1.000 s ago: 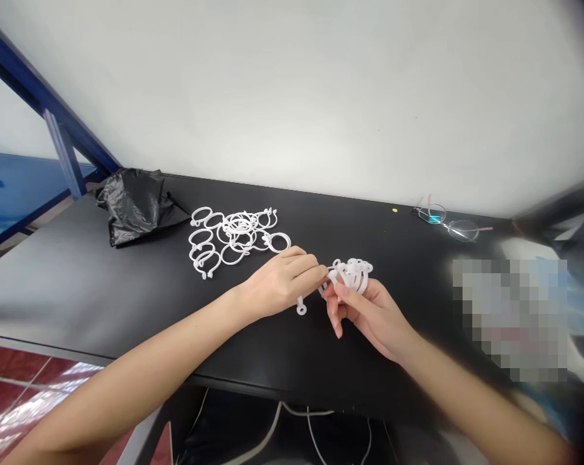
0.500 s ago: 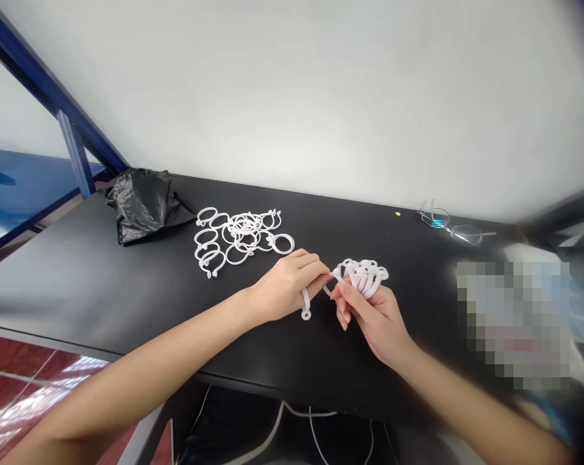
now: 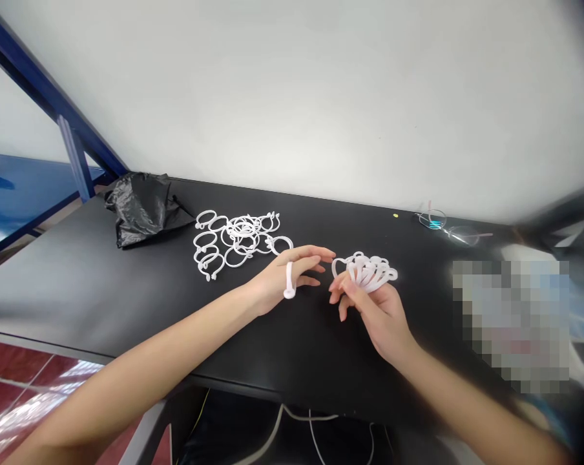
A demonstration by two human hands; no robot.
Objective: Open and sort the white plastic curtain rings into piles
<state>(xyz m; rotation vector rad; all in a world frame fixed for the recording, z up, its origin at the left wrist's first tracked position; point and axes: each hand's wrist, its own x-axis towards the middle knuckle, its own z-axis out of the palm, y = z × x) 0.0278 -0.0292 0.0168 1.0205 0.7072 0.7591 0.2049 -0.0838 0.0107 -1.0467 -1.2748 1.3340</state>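
Observation:
White plastic curtain rings with small eyelet ends are in both hands. My left hand [image 3: 292, 268] has its fingers loosely stretched toward the right, with one curtain ring [image 3: 289, 281] hooked round the thumb side. In my right hand [image 3: 376, 310], a fanned bunch of curtain rings [image 3: 369, 271] is pinched between thumb and fingers, and one ring at its left sticks out toward the left fingertips. A small gap separates the two hands. A loose pile of the same rings [image 3: 234, 259] lies on the black table [image 3: 141, 290], beyond my left hand.
A crumpled black plastic bag [image 3: 141, 210] lies at the table's back left. Eyeglasses [image 3: 437, 223] rest near the wall at right, with a tiny yellow scrap [image 3: 395, 216] beside them. A blurred-out item [image 3: 515, 323] is at far right. Cables [image 3: 272, 433] hang below the front edge.
My left fingers have let go of the ring at the bunch and spread apart. The ring on my left hand has shifted up and left. My right hand keeps the bunch, turned slightly rightward.

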